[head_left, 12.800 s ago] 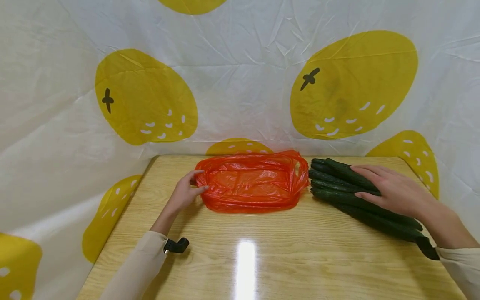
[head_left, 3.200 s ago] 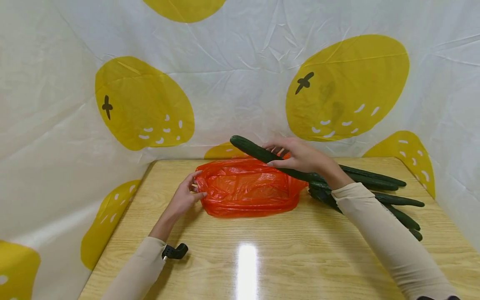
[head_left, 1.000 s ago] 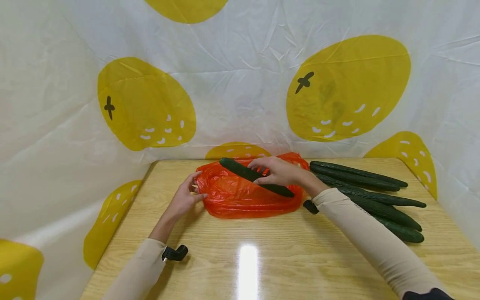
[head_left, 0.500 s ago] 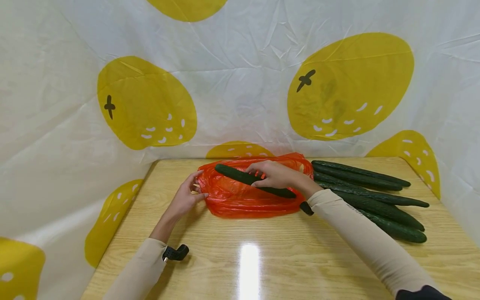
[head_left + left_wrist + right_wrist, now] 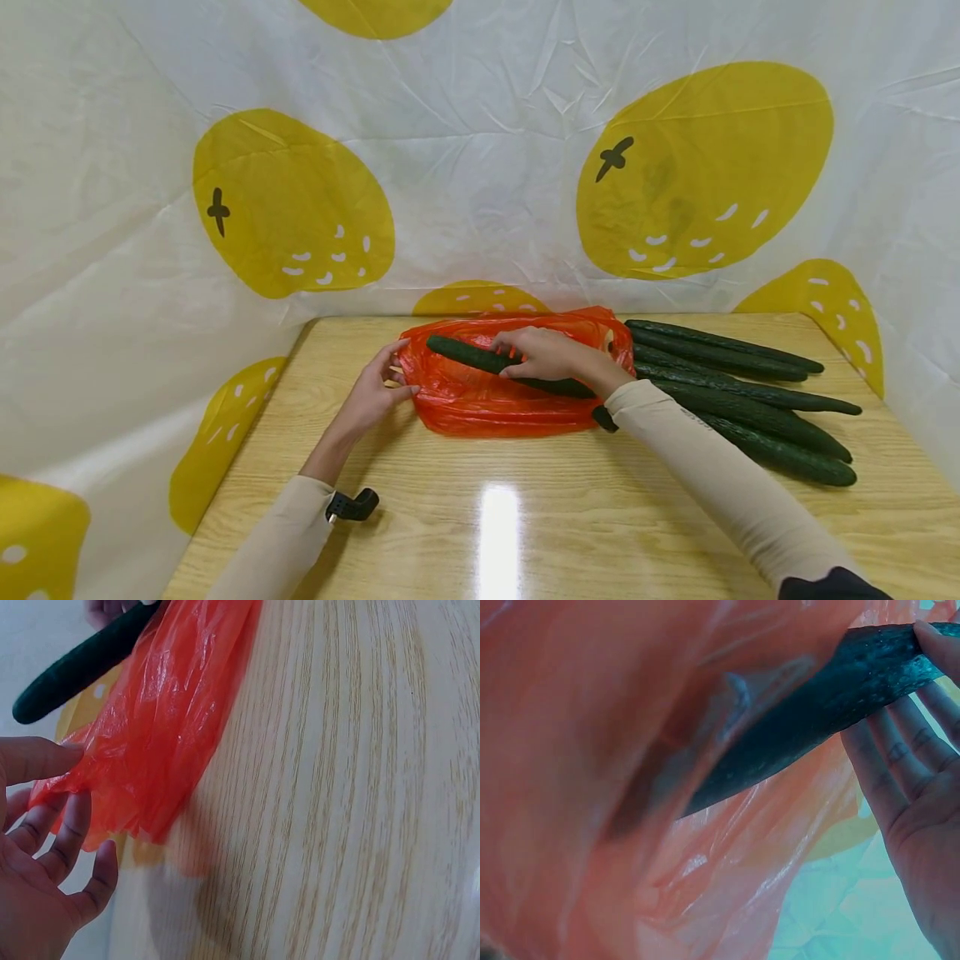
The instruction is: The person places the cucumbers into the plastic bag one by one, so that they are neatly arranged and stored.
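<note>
A red plastic bag (image 5: 510, 421) lies spread on the table with its mouth facing up. At the bag's left rim, my left hand (image 5: 372, 392) pinches the plastic between thumb and fingers, the other fingers loosely bent, as the left wrist view shows. My right hand (image 5: 547, 354) grips a dark green cucumber (image 5: 461, 353) near its middle, thumb on one side and fingers on the other. This cucumber tilts down to the right within the bag's mouth; in the right wrist view, red film (image 5: 727, 862) covers its lower end (image 5: 757, 750).
Several more cucumbers (image 5: 757, 408) lie side by side to the right of the bag, partly under the right forearm. The wooden table (image 5: 420, 517) ends at a white cloth (image 5: 480, 200) printed with yellow fruit.
From above the bag's right side, the right hand has carried the cucumber left and down into the bag's mouth. Earliest, that hand lay on the bunched cucumbers. The left hand has stayed at the rim.
</note>
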